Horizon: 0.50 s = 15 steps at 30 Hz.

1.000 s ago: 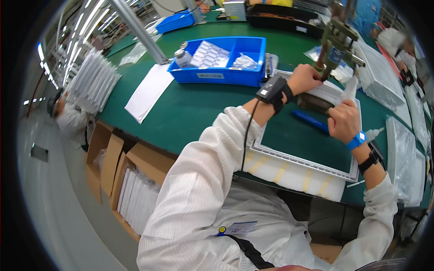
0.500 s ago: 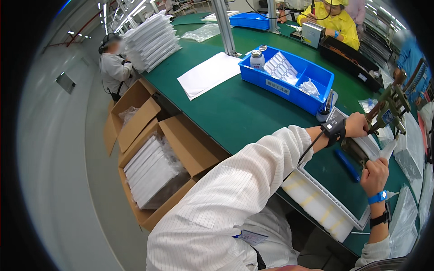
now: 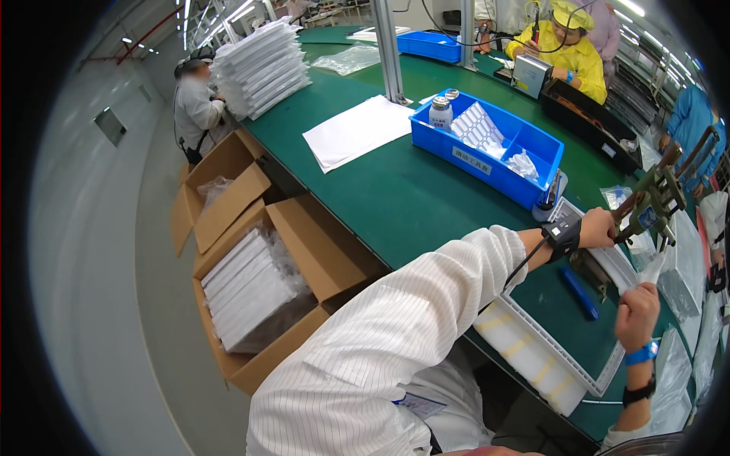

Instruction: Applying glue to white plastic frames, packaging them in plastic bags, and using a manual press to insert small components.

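Note:
My left hand (image 3: 597, 228), a black device strapped to its wrist, is closed around a part of a green metal bench tool (image 3: 646, 209) with brown bars at the right. My right hand (image 3: 637, 313), with blue and black wristbands, is closed on the lower end of a whitish wipe (image 3: 651, 271) just below that tool. The wipe's upper end reaches toward the tool's lower jaw; I cannot tell whether they touch. A blue pen-like tool (image 3: 579, 293) lies on the table left of my right hand. Near it sits a white frame (image 3: 563, 351) with white foam along its side.
A blue divided bin (image 3: 473, 161) holds bottles and label sheets. White sheets (image 3: 357, 133) lie beside it. Open cartons (image 3: 323, 258) stand at the table's left edge. Plastic-wrapped pieces (image 3: 669, 380) lie far right. A co-worker in yellow (image 3: 574, 49) works across the table.
My right hand has moved down and slightly right, drawing the wipe away from the tool's lower part. My left hand keeps its grip. The view has shifted slightly.

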Motion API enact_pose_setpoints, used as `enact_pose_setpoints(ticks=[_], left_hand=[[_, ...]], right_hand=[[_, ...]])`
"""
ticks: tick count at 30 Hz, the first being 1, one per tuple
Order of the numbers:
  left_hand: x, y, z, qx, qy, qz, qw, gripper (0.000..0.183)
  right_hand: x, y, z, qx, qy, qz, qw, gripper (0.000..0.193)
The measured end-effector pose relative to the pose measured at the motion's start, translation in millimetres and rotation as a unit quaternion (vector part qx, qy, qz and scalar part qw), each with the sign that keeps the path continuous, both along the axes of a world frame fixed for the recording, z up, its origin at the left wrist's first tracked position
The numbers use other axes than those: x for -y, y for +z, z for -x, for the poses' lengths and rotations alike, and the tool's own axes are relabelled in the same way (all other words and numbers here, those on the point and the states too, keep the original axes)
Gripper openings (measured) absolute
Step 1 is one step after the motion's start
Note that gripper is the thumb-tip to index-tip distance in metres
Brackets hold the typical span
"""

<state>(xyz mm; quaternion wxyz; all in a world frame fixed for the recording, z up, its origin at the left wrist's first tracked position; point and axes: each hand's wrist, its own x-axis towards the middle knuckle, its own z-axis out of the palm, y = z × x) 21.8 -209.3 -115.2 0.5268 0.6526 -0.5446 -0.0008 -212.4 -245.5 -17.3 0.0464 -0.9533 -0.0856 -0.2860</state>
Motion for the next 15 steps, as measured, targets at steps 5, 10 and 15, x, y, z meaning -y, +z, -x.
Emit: enact_pose_setpoints(ticks=[5,10,15], left_hand=[[3,0,1,-0.012,-0.014,0.027,0.999,0.019],[-19,-9,-8,0.01,0.023,-0.005,1.0,0.02],[-9,12,6,0.045,-0.047,-0.012,0.998,0.023]], right_hand=[[91,89,23,-0.081,0.038,-0.298,0.95,0.022],[199,132,-91,0.099,0.051,-0.455,0.883,0.028],[232,134,-122,0.137,0.06,-0.564,0.812,0.047]])
